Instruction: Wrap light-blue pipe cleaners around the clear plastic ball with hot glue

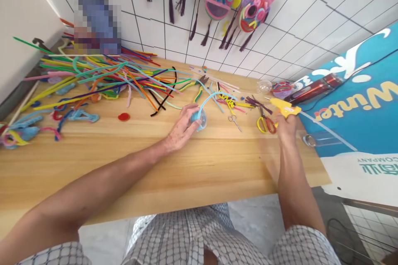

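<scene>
Left hand (182,130) mid-frame is wrapped round a little clear ball (201,119) on the table (186,165), with a blue pipe cleaner (211,97) looping out of it. Right hand (286,129), centre right, grips a yellow glue gun (284,108). I'd pin the ball down and keep fingertips clear of the nozzle. The blue banner (357,132) on the right says "Winter", plus an upside-down "COMPANY".

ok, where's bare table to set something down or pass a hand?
Bare: near strip of the table between left hand (on a blue pipe cleaner) and right hand (on the glue gun); also near-left, this side of the red disc. Crowded: pipe cleaner heap far left; scissors and scraps by the gun.
</scene>
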{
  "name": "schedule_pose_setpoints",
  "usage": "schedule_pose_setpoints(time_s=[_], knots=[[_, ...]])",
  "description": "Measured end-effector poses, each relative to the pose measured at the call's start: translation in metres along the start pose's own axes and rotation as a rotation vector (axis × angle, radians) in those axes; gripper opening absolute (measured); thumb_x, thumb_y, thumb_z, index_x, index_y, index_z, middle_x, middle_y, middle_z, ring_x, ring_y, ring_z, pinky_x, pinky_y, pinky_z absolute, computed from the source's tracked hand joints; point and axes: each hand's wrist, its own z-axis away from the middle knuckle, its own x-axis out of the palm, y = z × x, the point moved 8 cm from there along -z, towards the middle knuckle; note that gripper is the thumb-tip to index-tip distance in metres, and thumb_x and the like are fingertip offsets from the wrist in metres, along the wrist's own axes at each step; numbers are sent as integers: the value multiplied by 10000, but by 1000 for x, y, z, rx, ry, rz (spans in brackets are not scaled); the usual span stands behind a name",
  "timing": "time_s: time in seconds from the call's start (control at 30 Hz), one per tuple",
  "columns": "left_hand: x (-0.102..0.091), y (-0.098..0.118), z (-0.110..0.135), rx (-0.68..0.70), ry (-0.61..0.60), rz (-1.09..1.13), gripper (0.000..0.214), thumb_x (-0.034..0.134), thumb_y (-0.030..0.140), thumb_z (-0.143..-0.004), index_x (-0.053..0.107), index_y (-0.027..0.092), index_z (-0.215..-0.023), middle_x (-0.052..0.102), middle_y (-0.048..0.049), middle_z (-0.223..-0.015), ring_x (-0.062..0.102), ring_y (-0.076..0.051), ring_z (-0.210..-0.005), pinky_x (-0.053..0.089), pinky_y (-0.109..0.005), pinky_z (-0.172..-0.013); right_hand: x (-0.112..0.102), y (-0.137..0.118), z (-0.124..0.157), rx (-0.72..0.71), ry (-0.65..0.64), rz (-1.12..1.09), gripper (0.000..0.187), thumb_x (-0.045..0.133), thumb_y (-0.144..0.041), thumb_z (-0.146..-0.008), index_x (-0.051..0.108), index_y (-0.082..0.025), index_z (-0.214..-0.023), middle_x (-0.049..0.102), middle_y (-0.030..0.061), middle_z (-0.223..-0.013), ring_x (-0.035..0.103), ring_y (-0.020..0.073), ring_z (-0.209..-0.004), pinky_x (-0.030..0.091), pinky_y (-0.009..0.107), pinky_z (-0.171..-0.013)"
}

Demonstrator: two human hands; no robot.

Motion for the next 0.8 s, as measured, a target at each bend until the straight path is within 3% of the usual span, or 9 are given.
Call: schedule_pose_setpoints(time_s=[0.13, 0.2, 0.3, 0.5, 0.67, 0.8], knots=[[-2, 1, -1, -16, -9, 15, 440, 542, 597, -1152, 559, 303, -1479, 584, -157, -1588, 561, -303, -1542, 484, -601, -1315, 46, -85, 45, 29, -163, -186, 403, 805, -560, -809, 730, -240, -1041, 839, 99, -1072, 790, 309, -976, 676, 499, -930], [-3, 2, -2, -30, -15, 20, 446, 538, 606, -1152, 553, 305, -1482, 581, -159, -1590, 560, -301, -1546, 492, -596, -1310, 67, -127, 69, 24, -277, -200, 421, 849, -562, -773, 748, -237, -1023, 850, 83, -1010, 795, 302, -898, 683, 496, -890], [-2, 3, -1, -43, -21, 26, 458, 525, 606, -1158, 539, 294, -1492, 564, -168, -1609, 540, -300, -1569, 491, -584, -1311, 83, -163, 92, -26, -346, -162, 437, 872, -592, -759, 738, -229, -963, 840, 88, -897, 805, 320, -824, 685, 505, -834], [0, 8, -1, -11, -41, -8, 432, 506, 567, -1177, 515, 288, -1506, 545, -170, -1624, 526, -279, -1588, 456, -556, -1345, 90, -166, 101, -135, -287, -114, 315, 797, -501, -803, 717, -260, -990, 846, 91, -931, 799, 310, -809, 688, 485, -834], [0, 11, -1, -2, -54, -34, 421, 498, 541, -1184, 523, 269, -1506, 555, -165, -1631, 523, -289, -1592, 465, -543, -1332, 93, -162, 101, -194, -261, -61, 159, 736, -417, -837, 695, -268, -873, 847, 122, -1020, 803, 324, -908, 680, 503, -928], [1, 14, -1, 34, -50, -29, 396, 525, 498, -1183, 541, 261, -1499, 581, -160, -1609, 528, -292, -1588, 459, -538, -1333, 95, -162, 104, -208, -282, -65, 272, 748, -429, -862, 754, -248, -1066, 848, 110, -1040, 793, 302, -859, 680, 469, -869]])
